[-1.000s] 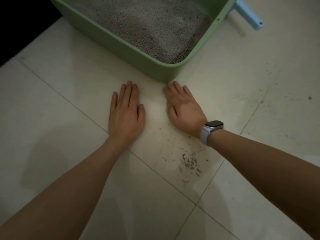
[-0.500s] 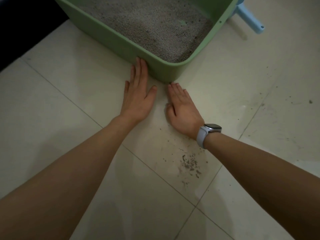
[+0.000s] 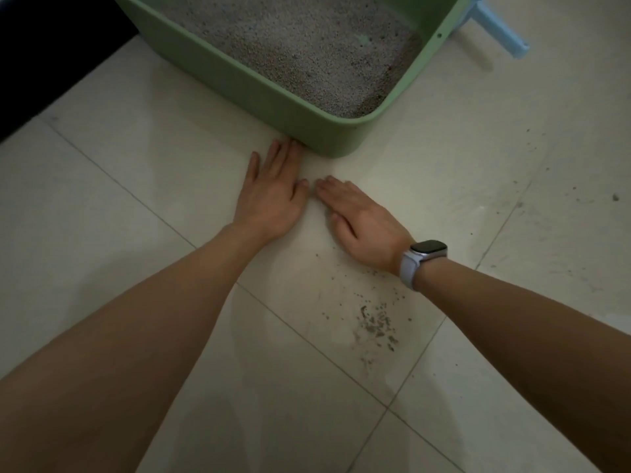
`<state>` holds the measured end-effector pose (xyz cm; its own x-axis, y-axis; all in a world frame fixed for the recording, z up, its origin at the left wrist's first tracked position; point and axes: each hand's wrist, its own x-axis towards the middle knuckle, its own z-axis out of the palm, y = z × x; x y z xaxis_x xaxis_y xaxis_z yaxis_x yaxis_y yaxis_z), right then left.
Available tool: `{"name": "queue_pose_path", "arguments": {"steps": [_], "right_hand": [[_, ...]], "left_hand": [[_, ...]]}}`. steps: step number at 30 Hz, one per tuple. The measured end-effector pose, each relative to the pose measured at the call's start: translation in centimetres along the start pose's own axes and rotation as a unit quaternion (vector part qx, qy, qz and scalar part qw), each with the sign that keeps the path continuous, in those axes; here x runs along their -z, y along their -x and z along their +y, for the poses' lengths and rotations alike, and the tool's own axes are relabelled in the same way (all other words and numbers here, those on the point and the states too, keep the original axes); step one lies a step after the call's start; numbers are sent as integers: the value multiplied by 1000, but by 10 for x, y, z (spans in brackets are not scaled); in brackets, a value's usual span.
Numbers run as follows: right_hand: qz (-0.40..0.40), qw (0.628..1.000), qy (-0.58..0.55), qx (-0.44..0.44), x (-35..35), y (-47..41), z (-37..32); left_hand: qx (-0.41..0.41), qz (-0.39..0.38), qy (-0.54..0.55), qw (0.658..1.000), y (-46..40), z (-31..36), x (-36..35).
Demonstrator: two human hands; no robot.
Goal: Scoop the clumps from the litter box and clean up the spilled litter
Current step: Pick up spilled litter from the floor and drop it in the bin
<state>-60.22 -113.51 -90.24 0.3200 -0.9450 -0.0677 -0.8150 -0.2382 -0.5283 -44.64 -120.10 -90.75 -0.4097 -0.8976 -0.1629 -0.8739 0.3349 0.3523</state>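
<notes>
- Nearest, a patch of spilled litter [image 3: 377, 324] lies on the floor [image 3: 136, 206], just near of the right wrist; it is not yet gathered. More specks dot the tiles far right.
- The right hand [image 3: 362, 218] lies flat on the floor, fingers straight and pointing left, holding nothing. A watch [image 3: 421, 261] sits on its wrist.
- The left hand [image 3: 273, 191] is flat too, fingers straight, holding nothing; its fingertips touch the near wall of the box [image 3: 273, 97] and its thumb almost meets the right fingertips.
- The box stands just beyond, near corner facing the hands, filled with grey litter. I cannot make out any clumps in it.
- A blue handle [image 3: 500, 29], perhaps the scoop, lies far right behind the box, untouched.
- Judged so, cleaning has barely begun.
- Half a second ago the left hand reached higher along the box wall, and the right fingers sat at the corner; both have drawn back and closed together.
</notes>
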Motion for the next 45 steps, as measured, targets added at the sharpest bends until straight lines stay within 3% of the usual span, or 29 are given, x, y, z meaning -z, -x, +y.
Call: {"name": "queue_pose_path", "arguments": {"steps": [5,10,15,18,21,25,29,33,36,38,40,45], "right_hand": [[144,982,-59,-109,1,21,10],[185,960,-124,-169,0,11,6],[107,983,-71,-129,6,0,9],[47,994,0,-97,5,-13,7],[5,998,36,-51,3,-10,10],[-41,998,44,27,-2,22,9],[-22,999,-41,13,-9,62,-5],[37,992,-123,-23,0,81,-14],[48,995,-61,-62,15,48,-7],[-9,997,19,-80,15,23,4],[-56,992,88,-66,9,12,8],[-105,983,117,100,-10,56,-8]], "left_hand": [[-17,48,-29,998,1,20,-19],[-175,22,19,984,28,17,-20],[-130,115,127,977,53,7,-19],[-30,134,81,987,42,6,-19],[34,93,-3,995,30,13,-19],[-62,49,-2,997,47,18,-23],[-122,39,11,992,83,20,-28],[-193,49,107,974,110,20,-29],[-111,76,98,986,93,22,-24],[14,75,86,993,74,24,-21],[86,73,73,991,63,25,-18],[32,38,68,996,73,15,-19]]}}
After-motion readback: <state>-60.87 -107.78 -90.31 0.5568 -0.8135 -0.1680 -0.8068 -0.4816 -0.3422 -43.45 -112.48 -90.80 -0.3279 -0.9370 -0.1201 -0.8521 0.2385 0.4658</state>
